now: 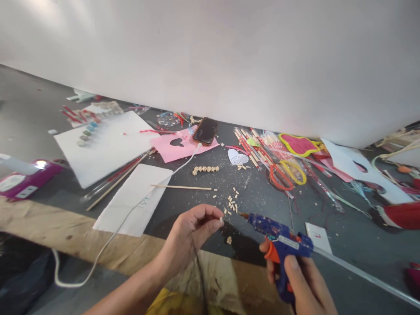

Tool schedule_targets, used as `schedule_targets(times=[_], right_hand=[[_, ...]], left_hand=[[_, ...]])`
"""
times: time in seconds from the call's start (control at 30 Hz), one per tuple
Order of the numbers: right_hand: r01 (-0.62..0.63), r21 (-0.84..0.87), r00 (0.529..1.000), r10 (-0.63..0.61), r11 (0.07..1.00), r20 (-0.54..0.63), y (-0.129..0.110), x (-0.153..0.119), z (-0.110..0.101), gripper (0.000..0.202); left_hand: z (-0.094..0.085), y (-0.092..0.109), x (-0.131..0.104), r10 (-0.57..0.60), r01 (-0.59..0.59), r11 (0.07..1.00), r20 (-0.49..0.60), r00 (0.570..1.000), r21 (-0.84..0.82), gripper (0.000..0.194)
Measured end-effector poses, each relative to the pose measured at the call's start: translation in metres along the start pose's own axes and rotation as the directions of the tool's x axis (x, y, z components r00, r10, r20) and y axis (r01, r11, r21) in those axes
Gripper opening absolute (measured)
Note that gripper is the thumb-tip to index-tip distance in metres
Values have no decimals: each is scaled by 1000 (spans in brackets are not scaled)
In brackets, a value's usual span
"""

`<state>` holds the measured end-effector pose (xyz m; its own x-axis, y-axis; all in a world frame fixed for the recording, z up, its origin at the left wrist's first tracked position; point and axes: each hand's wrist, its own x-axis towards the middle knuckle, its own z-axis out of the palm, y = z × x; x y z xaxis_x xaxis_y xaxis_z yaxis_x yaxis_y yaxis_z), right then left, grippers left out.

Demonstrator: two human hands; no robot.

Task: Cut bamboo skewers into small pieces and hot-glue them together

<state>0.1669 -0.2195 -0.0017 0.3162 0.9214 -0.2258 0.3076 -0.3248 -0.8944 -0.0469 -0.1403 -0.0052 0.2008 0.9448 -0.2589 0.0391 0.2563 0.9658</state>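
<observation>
My left hand [193,229] is closed in a pinch on a small pale wooden piece [222,221], held over the dark table's near edge. My right hand [306,280] is wrapped round the grip of a blue hot glue gun [284,238], its fingers near the orange trigger. The gun's nozzle points left toward the pinched piece, a short way apart from it. Just beyond the nozzle lie several short cut stick pieces [232,204]. A small cluster of joined pieces [229,240] rests below them. Farther back is a row of joined pieces [205,169].
A wooden stick [183,187] lies partly on a white paper [131,205]. A white cable [123,225] runs to a phone [205,131] on pink paper [164,146]. Red and yellow scissors [280,183] lie beside packed sticks [249,148]. A clear glue stick [364,273] extends behind the gun.
</observation>
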Motion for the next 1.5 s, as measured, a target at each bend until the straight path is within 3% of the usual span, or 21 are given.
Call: schedule_targets(times=[0.13,0.27,0.33,0.4,0.47,0.5,0.57,0.63,0.77,1.0,1.2,1.37,1.5], right_hand=[[-34,-334,996,5,942,-87,10,29,-25,40],[-21,-754,991,-84,657,-100,4,46,-44,43],[-15,-866,991,-106,500,-79,0,45,-46,45],[67,-891,973,-227,448,-41,-4,40,-40,41],[286,-826,903,-426,486,62,-6,34,-26,32],[417,-763,846,-518,494,127,-6,32,-17,28],[590,-647,757,-609,483,236,-8,31,1,25],[674,-562,722,-589,479,365,-10,33,18,31],[709,-482,703,-465,515,537,-16,35,39,45],[666,-464,739,-431,584,518,-17,37,46,23],[508,-342,834,-351,791,426,-23,30,44,10],[344,-241,882,-225,907,414,-33,21,43,13],[287,-170,895,-200,943,400,-37,16,40,13]], left_hand=[[0,2,-2,15,-14,999,-39,999,35,13],[-1,5,-3,-4,7,998,-50,999,60,12],[-1,5,-4,-12,15,997,-44,999,70,12],[-1,5,-4,-12,14,997,-30,999,76,12],[-1,4,-4,-14,14,997,-10,1000,79,11],[0,4,-4,-15,15,997,-2,1000,79,12],[0,4,-4,-18,17,997,5,1000,81,11],[0,4,-5,-14,13,996,6,1000,91,11],[-3,4,-7,9,-10,994,16,1000,113,11],[-7,-1,-9,26,-29,993,24,999,114,9],[-2,-2,-11,56,-64,979,47,997,193,10],[3,-5,-12,208,-229,916,96,973,329,11],[6,-6,-13,385,-414,824,153,910,387,15]])
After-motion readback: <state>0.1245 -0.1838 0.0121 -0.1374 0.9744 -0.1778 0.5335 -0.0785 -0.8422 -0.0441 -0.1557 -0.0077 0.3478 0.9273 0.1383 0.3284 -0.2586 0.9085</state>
